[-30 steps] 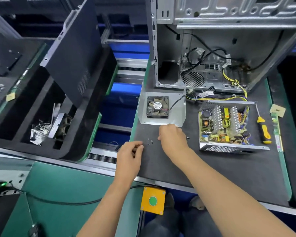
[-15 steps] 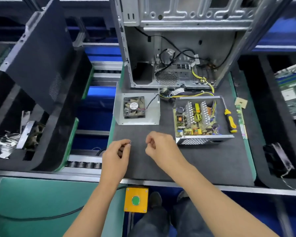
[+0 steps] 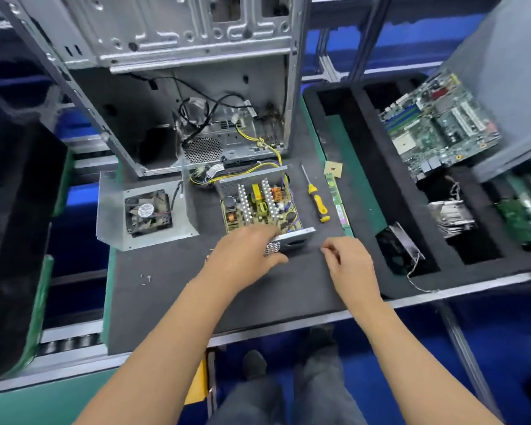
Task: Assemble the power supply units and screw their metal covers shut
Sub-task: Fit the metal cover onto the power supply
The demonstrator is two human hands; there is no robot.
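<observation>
grey metal cover [image 3: 147, 210], bent at the edges and carrying a small black fan [image 3: 147, 212], is lying at the left of a dark foam-topped desk [image 3: 172, 302]. a few tiny screws [image 3: 146, 278] are sitting loose on the desk in front of it. behind, an open computer case [image 3: 178, 87] is standing upright with black and yellow wires spilling out of it. just right of the cover, the open power supply unit [image 3: 259, 207] is resting on the desk, its circuit board and silver heat sinks facing up. the left hand [image 3: 246, 256] is reaching over the unit's near perforated wall, fingers curling loosely against it; whether it is gripping the unit cannot be told through the blur. the right hand [image 3: 347, 265] is hovering just beside the unit's near right corner, fingertips pinched together, and anything between them is too small to see. a yellow-handled screwdriver [image 3: 316, 199] is lying right of the unit. farther right, a black foam tray [image 3: 365, 154] is holding a green motherboard [image 3: 439, 124] and a finned heat sink [image 3: 451, 217].
</observation>
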